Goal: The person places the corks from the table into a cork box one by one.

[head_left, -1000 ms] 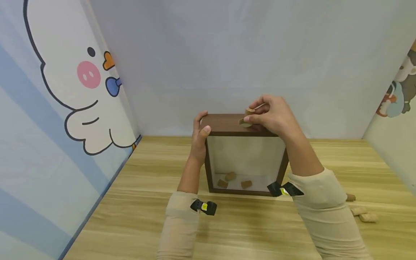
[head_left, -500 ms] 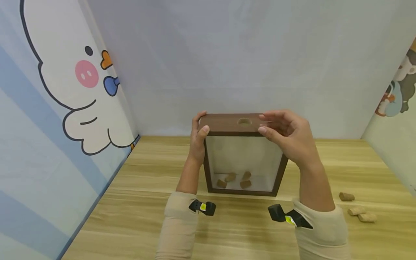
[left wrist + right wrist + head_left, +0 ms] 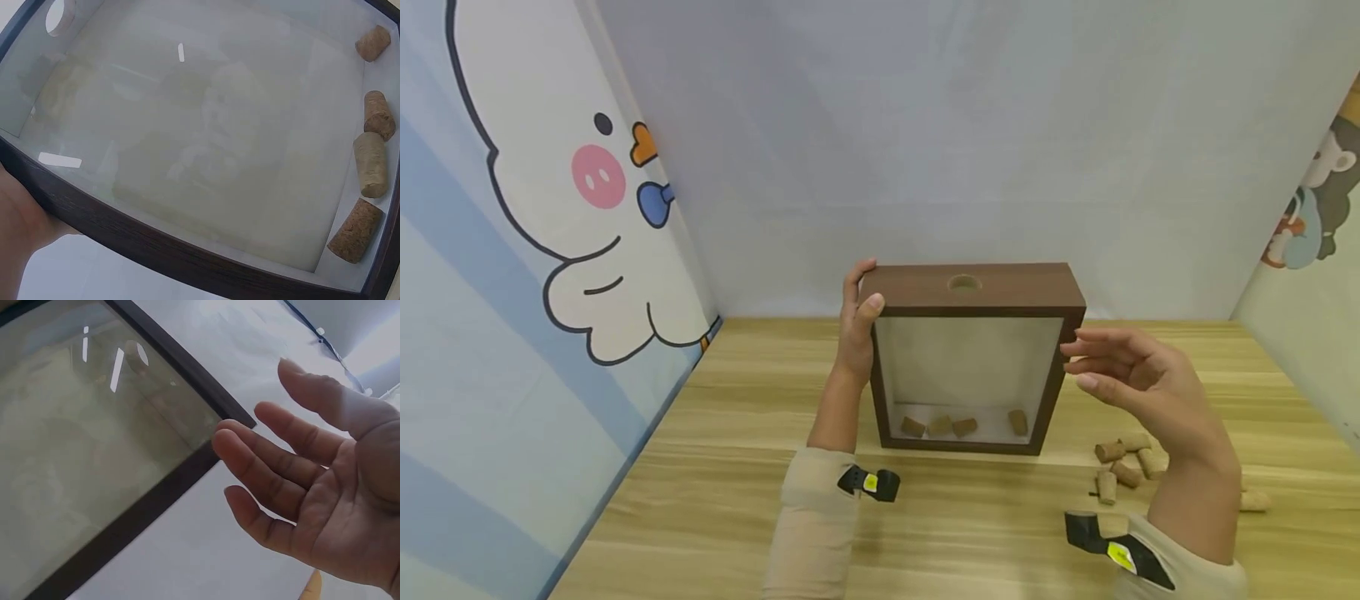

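Note:
A dark brown wooden box frame (image 3: pixel 917 285) with a clear front stands upright on the table, a round hole (image 3: pixel 964 284) in its top. Several corks lie on its floor, among them a cork (image 3: pixel 1017 422) at the right end; the left wrist view shows a pale cork (image 3: pixel 372 165) between darker ones. My left hand (image 3: pixel 859 325) grips the box's upper left corner, thumb in front and fingers behind. Beside the box's right edge, my right hand (image 3: pixel 1142 375) hangs with relaxed, slightly bent fingers and holds nothing; the right wrist view shows its bare palm (image 3: pixel 337 519).
On the wood-grain table (image 3: pixel 737 500), several loose corks (image 3: pixel 1126 474) lie right of the box, partly covered by the right forearm. A plain grey-white backdrop (image 3: pixel 925 125) rises behind, and a cartoon-printed panel (image 3: pixel 512 333) borders the left side.
My right hand has let a cork drop through the top hole and moved down and right, away from the box. One more cork lies inside. The left hand keeps its grip.

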A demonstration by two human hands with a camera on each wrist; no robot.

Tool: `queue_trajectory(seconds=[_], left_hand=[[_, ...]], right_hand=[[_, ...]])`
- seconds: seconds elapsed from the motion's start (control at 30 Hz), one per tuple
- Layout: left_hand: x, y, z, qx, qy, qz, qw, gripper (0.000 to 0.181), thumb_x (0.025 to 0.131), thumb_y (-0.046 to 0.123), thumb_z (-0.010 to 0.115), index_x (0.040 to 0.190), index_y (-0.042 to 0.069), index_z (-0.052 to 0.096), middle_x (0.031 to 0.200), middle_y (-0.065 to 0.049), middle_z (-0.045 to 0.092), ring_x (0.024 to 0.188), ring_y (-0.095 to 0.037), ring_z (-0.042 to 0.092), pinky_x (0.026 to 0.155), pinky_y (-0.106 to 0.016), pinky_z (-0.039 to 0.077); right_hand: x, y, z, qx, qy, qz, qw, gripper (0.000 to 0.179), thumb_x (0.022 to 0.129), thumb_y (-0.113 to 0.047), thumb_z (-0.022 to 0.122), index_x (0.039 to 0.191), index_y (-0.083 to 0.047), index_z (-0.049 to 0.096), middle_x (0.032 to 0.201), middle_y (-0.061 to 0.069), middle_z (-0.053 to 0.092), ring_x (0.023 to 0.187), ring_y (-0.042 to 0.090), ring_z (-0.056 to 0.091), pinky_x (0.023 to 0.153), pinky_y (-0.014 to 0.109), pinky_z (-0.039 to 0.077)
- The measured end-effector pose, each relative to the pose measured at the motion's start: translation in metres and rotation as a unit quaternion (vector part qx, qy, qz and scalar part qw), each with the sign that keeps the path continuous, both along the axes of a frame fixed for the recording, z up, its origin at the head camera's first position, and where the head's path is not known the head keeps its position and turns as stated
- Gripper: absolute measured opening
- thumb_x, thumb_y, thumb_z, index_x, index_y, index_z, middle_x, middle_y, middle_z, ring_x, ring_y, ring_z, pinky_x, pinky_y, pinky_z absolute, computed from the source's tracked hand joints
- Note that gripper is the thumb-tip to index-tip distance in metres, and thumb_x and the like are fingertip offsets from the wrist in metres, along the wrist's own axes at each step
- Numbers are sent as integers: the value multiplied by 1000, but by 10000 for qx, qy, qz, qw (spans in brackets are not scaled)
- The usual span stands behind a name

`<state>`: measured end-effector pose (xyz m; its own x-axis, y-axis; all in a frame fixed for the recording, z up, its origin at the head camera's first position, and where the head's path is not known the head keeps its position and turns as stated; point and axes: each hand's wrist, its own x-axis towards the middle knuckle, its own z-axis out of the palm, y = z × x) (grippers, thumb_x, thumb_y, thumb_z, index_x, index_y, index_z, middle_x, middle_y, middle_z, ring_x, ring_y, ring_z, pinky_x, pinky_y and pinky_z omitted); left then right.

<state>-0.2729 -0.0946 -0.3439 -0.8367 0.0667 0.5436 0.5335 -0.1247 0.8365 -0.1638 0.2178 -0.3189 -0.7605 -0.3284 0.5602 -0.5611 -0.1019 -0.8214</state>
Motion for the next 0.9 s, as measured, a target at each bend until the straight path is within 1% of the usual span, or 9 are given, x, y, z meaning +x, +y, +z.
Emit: queue_trajectory(seconds=[0.17,0.27,0.33,0.4,0.53,0.63,0.77,0.83,0.9], left_hand=[[-1,3,0,-29,-68,103,9999,103,70,77,52,139,5,26,151,-9,10,136,-22,6,102,-54,8],[-3,5,-1,-3,21,103,9999,100,73,73,53,140,4,26,151,-11,10,136,-24,6,102,-55,8],[-1,7,1,-1,78,82,9999,98,74,70,53,139,2,25,150,-13,9,136,-25,6,102,-55,8],[4,9,5,-13,104,69,9999,97,75,69,53,139,1,25,150,-14,9,136,-26,5,102,-55,7],[15,13,15,-36,76,61,9999,95,77,67,52,139,-1,24,150,-15,8,136,-27,4,103,-55,7],[19,15,19,-73,52,59,9999,92,79,64,51,139,-1,23,150,-15,7,136,-27,4,103,-55,6],[18,16,17,-107,-16,114,9999,91,79,62,51,138,-1,23,150,-16,7,136,-28,4,102,-55,6],[14,16,12,-147,-38,117,9998,87,80,58,50,139,0,23,150,-15,6,136,-29,4,102,-55,7],[8,16,6,-228,-41,108,9997,81,81,52,47,139,1,23,150,-15,6,136,-29,3,102,-56,7]], right_hand=[[2,27,-12,80,-74,374,9992,49,82,27,46,128,10,45,117,16,59,102,22,59,80,25,47],[5,41,-18,220,-190,296,9991,50,83,26,45,130,10,42,119,15,58,104,21,58,81,25,47],[7,51,-22,360,-263,205,9988,50,84,25,45,131,10,40,121,13,57,105,20,57,81,25,47],[9,60,-27,576,-361,110,9976,51,85,24,45,133,9,39,123,11,56,107,18,56,80,25,47],[10,77,-37,1141,-404,-133,9926,53,85,21,47,135,5,38,126,8,55,109,14,55,79,22,47],[9,87,-47,1678,-373,-400,9843,55,86,18,50,137,3,38,128,1,54,108,9,55,80,20,46],[6,100,-61,2224,-562,-646,9712,50,89,11,53,136,3,39,126,-11,53,106,3,54,78,19,46],[4,106,-68,2463,-785,-864,9621,44,90,4,55,133,4,43,122,-16,53,104,0,54,75,20,47],[2,113,-75,2671,-1081,-1075,9515,39,92,-2,56,129,5,45,118,-20,53,101,-2,54,73,21,48]])
